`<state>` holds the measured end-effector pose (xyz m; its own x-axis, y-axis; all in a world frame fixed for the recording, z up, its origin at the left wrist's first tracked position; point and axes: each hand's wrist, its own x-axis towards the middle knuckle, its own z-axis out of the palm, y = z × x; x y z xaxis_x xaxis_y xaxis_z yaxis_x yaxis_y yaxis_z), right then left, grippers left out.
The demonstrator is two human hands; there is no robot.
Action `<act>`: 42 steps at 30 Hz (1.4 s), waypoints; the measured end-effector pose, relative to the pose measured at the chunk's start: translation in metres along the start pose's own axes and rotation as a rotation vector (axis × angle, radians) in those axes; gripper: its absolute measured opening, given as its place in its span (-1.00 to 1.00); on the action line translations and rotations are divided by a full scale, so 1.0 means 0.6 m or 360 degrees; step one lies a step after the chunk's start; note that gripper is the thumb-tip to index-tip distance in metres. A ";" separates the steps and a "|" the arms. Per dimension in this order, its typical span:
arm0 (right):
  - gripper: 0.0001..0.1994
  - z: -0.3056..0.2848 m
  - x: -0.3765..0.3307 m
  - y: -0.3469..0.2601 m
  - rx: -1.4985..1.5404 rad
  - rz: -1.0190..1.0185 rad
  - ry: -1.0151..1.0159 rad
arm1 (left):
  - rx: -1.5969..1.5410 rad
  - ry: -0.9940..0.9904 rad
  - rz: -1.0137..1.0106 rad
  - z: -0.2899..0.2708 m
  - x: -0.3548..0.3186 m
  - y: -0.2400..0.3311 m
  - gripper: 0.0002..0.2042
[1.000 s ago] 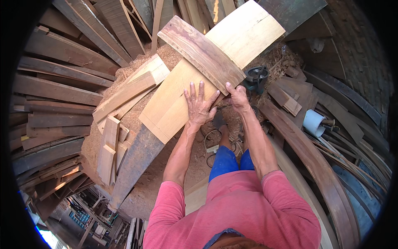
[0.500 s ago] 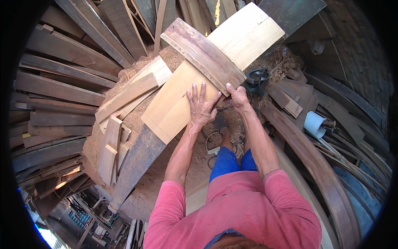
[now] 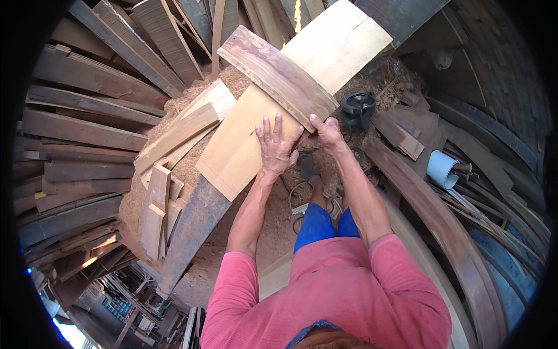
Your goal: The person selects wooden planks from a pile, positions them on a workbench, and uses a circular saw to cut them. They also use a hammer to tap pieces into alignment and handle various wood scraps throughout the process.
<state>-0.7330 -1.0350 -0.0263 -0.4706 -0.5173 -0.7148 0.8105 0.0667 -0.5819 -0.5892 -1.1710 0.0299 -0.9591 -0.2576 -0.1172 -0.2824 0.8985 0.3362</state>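
Note:
A pale, flat board (image 3: 235, 142) lies slantwise across a long, dark bench plank (image 3: 195, 224). Across the pale board rests a shorter brown plank (image 3: 279, 70) with a slightly curved edge. My left hand (image 3: 275, 144) lies on the pale board with its fingers spread, the thumb and fingertips near the brown plank's lower edge. With thumb on top and fingers curled under, my right hand (image 3: 329, 132) grips the near right corner of the brown plank. Those curled fingers are partly hidden.
Offcuts (image 3: 156, 218) and narrow boards (image 3: 180, 134) lie on sawdust at left, beside stacked dark planks (image 3: 84, 125). A dark green power tool (image 3: 357, 107) sits right of the boards. A white-blue pipe piece (image 3: 443, 168) and a long curved plank (image 3: 447, 232) lie at right.
The brown plank and both hands have shifted slightly to the left in the picture. The pale board sits a little farther left too. My grip looks the same.

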 end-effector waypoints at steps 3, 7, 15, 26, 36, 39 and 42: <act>-0.39 -0.030 -0.005 -0.013 -0.0059 0.0065 -0.0077 | -0.0029 -0.0010 -0.0008 0.000 0.004 0.001 -0.14; -0.45 -0.099 -0.035 -0.020 0.0218 -0.0004 0.0260 | -0.0081 0.0039 0.0000 0.000 0.002 0.000 -0.16; -0.71 -0.290 -0.014 0.102 -0.1929 0.0136 0.0326 | -0.0070 -0.0024 -0.0054 0.008 -0.002 -0.003 -0.18; -0.34 -0.399 0.293 0.226 -0.3181 0.0070 -0.0214 | -0.0031 -0.0098 -0.0069 0.022 0.010 -0.015 -0.35; -0.74 -0.477 0.414 0.245 -0.3213 0.0181 -0.0040 | 0.0052 -0.0029 0.0038 0.030 0.017 -0.023 -0.46; -0.70 -0.459 0.370 0.177 -0.3089 0.0241 0.0119 | 0.0037 -0.0063 0.0037 0.023 0.012 -0.016 -0.39; -0.60 -0.446 0.315 0.080 -0.2933 0.0371 0.0171 | 0.0029 -0.0055 -0.0013 0.018 -0.003 -0.010 -0.35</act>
<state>-0.8765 -0.9013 -0.2934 -0.4965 -0.3181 -0.8076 -0.4648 0.8833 -0.0621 -0.5854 -1.1717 0.0178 -0.9555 -0.2528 -0.1520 -0.2895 0.9027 0.3182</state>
